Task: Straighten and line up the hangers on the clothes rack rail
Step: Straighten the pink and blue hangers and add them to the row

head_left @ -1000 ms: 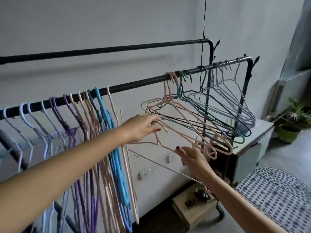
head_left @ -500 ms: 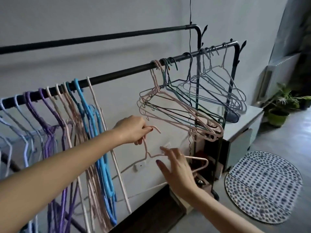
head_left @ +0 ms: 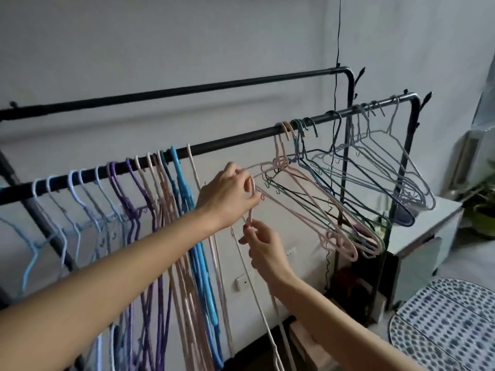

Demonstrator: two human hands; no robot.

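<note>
A pale pink hanger (head_left: 250, 194) sits at the centre of the frame, off the rail, held between both hands. The left hand (head_left: 227, 196) is closed around its upper part, fingers curled over the hook and neck, thumb pressed in from below. The right hand (head_left: 263, 246), just beneath it, pinches the hanger's lower neck between thumb and fingertips (the nails are painted red); the rest of that hand is loosely curled. Thin pale wire runs down from the right hand toward the bottom centre of the frame, and I cannot tell for certain whether it belongs to the same hanger.

The front rail (head_left: 230, 143) is a black bar crossing the frame from the left edge up to the upper right. Left of the hands, a tight group of hangers (head_left: 160, 199) hangs edge-on in light blue, purple, pink and bright blue, close together and roughly parallel. Right of the hands, a second bunch of hangers (head_left: 334, 199) in pink, dark green and grey-blue hangs splayed and overlapping, their shoulders fanned toward the lower right. A bare stretch of rail lies between the two groups, above the held hanger.

A second black back rail (head_left: 187, 89) runs higher and behind, against a grey wall (head_left: 187, 36). At the right edge are a white cabinet (head_left: 428, 226), a potted plant (head_left: 482, 210) and, in the lower right corner, a spotted mat (head_left: 442, 325).
</note>
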